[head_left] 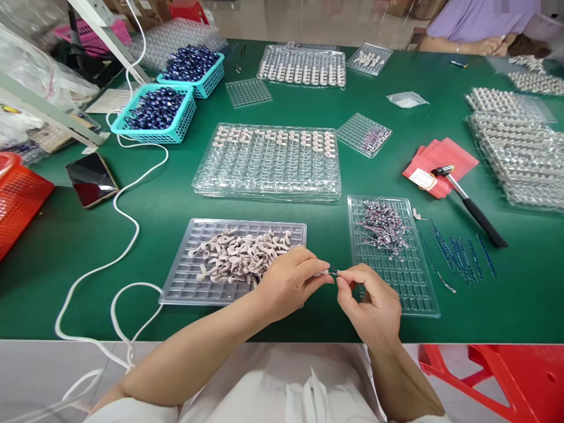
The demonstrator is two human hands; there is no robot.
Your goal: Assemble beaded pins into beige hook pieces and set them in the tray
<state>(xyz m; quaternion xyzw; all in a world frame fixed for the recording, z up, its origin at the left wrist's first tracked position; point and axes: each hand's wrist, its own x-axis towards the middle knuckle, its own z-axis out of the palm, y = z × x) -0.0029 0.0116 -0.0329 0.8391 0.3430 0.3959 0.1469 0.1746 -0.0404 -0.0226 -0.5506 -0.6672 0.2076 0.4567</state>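
Note:
My left hand (293,281) pinches a small white earphone piece (325,272) between thumb and fingers. Close on its right, my right hand (372,299) pinches the thin dark wires that come out of that piece. A clear tray (178,276) at the left bears a pile of white earphone shells (238,255), partly behind my left hand. Beyond my right hand a second clear tray (414,299) holds a heap of small wired parts (383,229). Farther back, a large clear tray (268,167) has white pieces in its upper rows.
Blue baskets (176,126) of dark blue parts, a phone (91,179) and a white cable (132,220) are at the left. A hammer (473,211), red packets (453,155), blue strips (462,258) and stacked trays (520,155) lie right. Another person's hands (489,46) are at the far right.

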